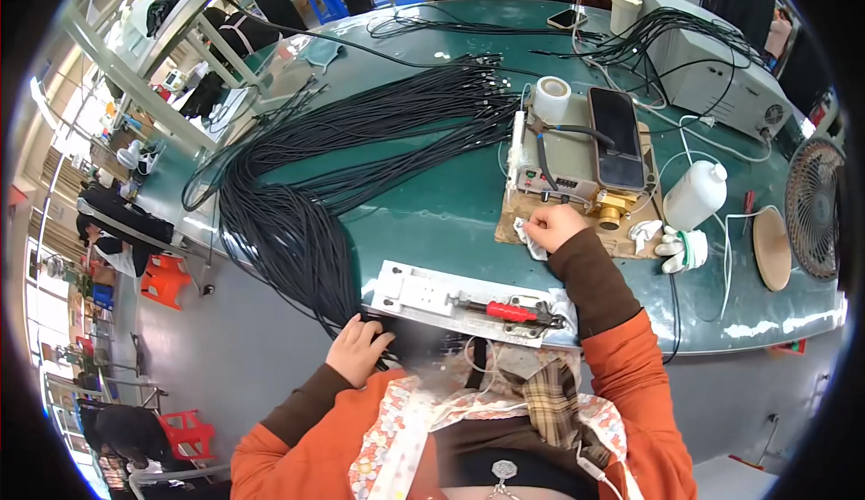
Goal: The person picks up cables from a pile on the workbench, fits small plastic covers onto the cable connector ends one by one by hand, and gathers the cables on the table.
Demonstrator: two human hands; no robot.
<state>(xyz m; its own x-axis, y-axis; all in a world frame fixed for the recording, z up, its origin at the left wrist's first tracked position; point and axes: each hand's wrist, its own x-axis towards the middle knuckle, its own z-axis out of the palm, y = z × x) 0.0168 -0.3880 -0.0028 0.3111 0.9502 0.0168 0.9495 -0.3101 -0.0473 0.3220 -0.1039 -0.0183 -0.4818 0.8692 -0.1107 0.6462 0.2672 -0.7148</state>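
My left hand [357,350] is closed at the table's front edge, around the ends of black cables [293,239] that hang over the edge. My right hand [554,227] pinches a crumpled white tissue [531,240] on the cardboard [514,221], just in front of a metal control box [563,158]. Between my hands lies a white metal fixture [423,295] with a red-handled clamp [511,312]. On the control box are a phone [617,135], a roll of white tape [552,99] and pliers-like black handles [543,153]. A brass fitting [611,210] sits beside my right hand.
To the right stand a white bottle [695,195], a white glove [682,250], a round wooden disc [771,250] and a fan [814,209]. A grey machine [716,63], a cup [625,11] and more cables are at the back, where another person sits.
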